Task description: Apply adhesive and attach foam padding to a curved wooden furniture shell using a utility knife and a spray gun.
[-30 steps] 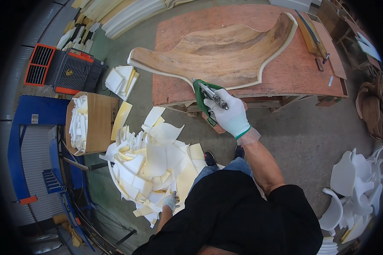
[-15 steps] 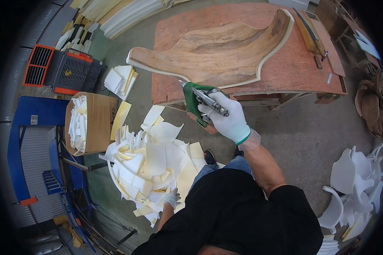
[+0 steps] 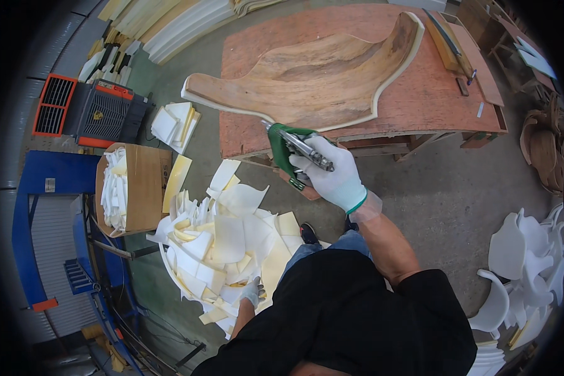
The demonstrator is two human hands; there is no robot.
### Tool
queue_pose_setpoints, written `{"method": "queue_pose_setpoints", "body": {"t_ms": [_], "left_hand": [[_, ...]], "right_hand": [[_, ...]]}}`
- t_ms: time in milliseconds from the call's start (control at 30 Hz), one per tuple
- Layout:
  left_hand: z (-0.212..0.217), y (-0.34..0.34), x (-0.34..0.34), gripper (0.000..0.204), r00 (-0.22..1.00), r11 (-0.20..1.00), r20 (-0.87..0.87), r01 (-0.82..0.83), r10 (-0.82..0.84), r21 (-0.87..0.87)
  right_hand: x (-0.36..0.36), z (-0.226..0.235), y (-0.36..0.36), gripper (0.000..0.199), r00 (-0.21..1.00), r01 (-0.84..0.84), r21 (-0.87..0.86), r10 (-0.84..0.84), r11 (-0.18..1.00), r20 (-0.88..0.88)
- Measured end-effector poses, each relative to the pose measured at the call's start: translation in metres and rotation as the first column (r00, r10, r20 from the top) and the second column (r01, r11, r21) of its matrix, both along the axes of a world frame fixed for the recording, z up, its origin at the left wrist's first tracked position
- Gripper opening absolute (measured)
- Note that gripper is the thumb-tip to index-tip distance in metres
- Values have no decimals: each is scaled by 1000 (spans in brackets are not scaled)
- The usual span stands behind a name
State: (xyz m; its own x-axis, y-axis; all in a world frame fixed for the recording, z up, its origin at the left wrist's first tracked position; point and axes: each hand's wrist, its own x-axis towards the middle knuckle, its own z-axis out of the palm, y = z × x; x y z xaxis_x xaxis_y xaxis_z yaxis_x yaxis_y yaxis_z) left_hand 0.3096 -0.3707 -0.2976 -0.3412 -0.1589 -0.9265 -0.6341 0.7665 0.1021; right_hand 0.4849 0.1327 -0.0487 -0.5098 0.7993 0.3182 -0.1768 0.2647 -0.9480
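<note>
The right hand (image 3: 333, 178), gloved in white, was clenched round a green tool (image 3: 289, 152), its metal nose pointing up and away at the near edge of the shell (image 3: 323, 78), a curved wooden seat form rimmed with pale foam. That shell lay on the reddish bench (image 3: 420, 94) just ahead of the right hand, the nose close to the foam rim, though whether it touched I could not tell. The left hand (image 3: 252, 292) hung low by the person's side, gloved too, just beside the heap of foam offcuts (image 3: 229, 238); its fingers looked loosely curled, but whether it held a scrap could not be made out. A cardboard box (image 3: 135, 188) of more scraps stood further out past the left hand. To work that rim cleanly, my judgement was this: the nose wanted to sit square to the edge, and the free hand would have served better steadying the shell than dangling down there
</note>
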Motion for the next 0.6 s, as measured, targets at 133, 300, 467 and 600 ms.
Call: {"method": "queue_pose_setpoints", "body": {"t_ms": [133, 300, 467, 600], "left_hand": [[8, 18, 0, 61, 1000, 1000, -9, 8, -8, 4], [-2, 10, 4, 62, 1000, 1000, -20, -7, 7, 15], [-14, 5, 10, 62, 999, 1000, 21, -25, 25, -17], [-15, 6, 11, 63, 999, 1000, 36, -11, 12, -17]], "right_hand": [[-3, 9, 2, 26, 999, -10, -4, 10, 1000, -36], [6, 1, 8, 26, 997, -24, -194, 38, 981, 68], [12, -30, 16, 22, 962, 178, -121, -147, 977, 231], [12, -47, 21, 23, 952, 238, -203, -187, 950, 241]]}}
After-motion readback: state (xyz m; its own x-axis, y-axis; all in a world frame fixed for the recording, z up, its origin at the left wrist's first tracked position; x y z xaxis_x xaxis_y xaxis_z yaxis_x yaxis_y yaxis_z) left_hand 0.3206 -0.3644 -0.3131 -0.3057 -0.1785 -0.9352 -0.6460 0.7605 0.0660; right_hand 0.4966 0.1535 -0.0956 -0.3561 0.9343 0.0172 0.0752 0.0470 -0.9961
